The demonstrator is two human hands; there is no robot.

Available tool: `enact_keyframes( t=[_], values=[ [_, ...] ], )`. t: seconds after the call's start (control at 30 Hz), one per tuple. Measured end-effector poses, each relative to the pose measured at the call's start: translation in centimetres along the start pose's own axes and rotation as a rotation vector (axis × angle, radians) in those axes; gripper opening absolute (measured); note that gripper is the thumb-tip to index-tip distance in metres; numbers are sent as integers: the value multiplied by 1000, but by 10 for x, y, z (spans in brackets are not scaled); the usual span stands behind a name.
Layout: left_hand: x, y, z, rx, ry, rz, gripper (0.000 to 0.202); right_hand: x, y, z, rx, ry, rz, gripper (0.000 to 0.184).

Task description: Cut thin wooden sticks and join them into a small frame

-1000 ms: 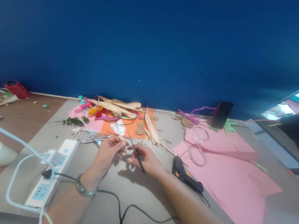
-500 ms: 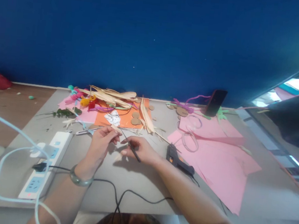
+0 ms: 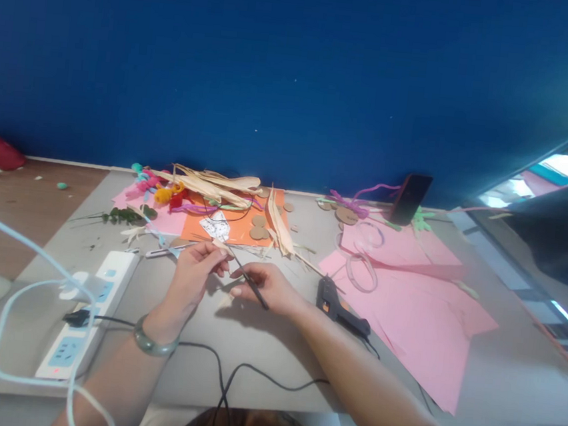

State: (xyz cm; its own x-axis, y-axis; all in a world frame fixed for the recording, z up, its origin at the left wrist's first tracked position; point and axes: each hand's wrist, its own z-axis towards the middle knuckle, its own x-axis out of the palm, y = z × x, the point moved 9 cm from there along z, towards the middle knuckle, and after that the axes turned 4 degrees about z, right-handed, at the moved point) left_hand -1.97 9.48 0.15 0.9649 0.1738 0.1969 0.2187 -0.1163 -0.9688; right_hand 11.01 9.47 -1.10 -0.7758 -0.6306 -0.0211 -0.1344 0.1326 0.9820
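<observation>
- Head view, left hand (image 3: 198, 268): thumb and fingertips drawn together in a pinch, gripping a small, pale, flat piece (image 3: 219, 244), possibly dried husk; held above the grey worktop (image 3: 269, 365), in front of the orange paper sheet (image 3: 240, 234).
- Head view, right hand (image 3: 271, 289): fingers curled round a slim, dark, stick-like tool (image 3: 255, 290); upper end slants toward the pale piece. Contact there: cannot tell.
- Progress (judgement): handwork appears under way, not finished. The pale piece is in the fingers, not set down. Any join or cut on it is too small to make out.
- Material not worked in: long, cream-coloured dried husk strips (image 3: 206, 185) lie loose at the back; round brown discs (image 3: 258, 233) rest on the orange sheet, attached to nothing visible.
- Black glue gun (image 3: 340, 309): lies unheld on the worktop, right of the right hand, beside the pink paper sheets (image 3: 424, 327).
- White power strip (image 3: 120, 274): left of the left hand, black plug (image 3: 77, 318) inserted; cable's far end not traceable.
</observation>
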Motion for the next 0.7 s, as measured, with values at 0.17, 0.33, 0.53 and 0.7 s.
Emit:
enact_keyframes(
  t=[0.17, 0.33, 0.53, 0.7],
  values=[
    [1, 0, 0, 0, 11, -9, 13, 0, -1, 0, 14, 1, 39, 50],
    [1, 0, 0, -7, 6, -4, 14, 0, 0, 0, 28, 0, 56, 47],
    [0, 2, 1, -6, 8, -23, 14, -1, -1, 0, 46, -10, 68, 49],
    [0, 2, 1, -4, 9, -33, 13, -1, -2, 0, 51, -19, 69, 50]
  ],
)
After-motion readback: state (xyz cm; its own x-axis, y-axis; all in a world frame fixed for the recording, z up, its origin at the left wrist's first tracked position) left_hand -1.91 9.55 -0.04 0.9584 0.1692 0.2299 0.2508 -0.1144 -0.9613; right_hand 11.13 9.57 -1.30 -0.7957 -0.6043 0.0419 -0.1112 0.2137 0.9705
